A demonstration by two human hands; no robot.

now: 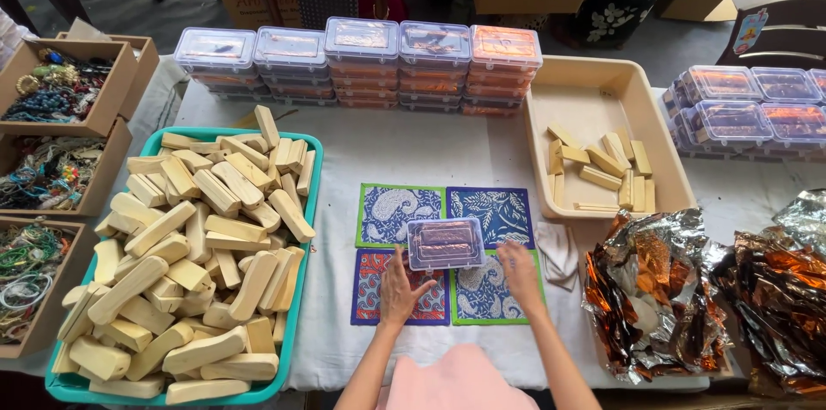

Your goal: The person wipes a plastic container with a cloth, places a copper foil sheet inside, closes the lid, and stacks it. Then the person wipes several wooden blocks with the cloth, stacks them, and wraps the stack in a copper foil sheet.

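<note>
So both hands are on a small clear box (445, 243) with its lid on, sitting in the middle of four patterned cloth squares (400, 213) on the white table (413, 147). Left hand (398, 292) is at the box's lower left corner, fingers spread and loose, fingertips touching the edge, not really clamped on it. Right hand (520, 270) is at the right side, fingers also open and resting against the box. I can see brownish stuff inside the box but can't tell what it is.

To my left there's a teal tray (308, 229) heaped with wooden blocks (194, 264). Up right, a beige tray (594, 87) with only a few blocks. Stacks of the same lidded boxes (361, 61) line the far edge, and crinkled foil (658, 289) is piled on the right.
</note>
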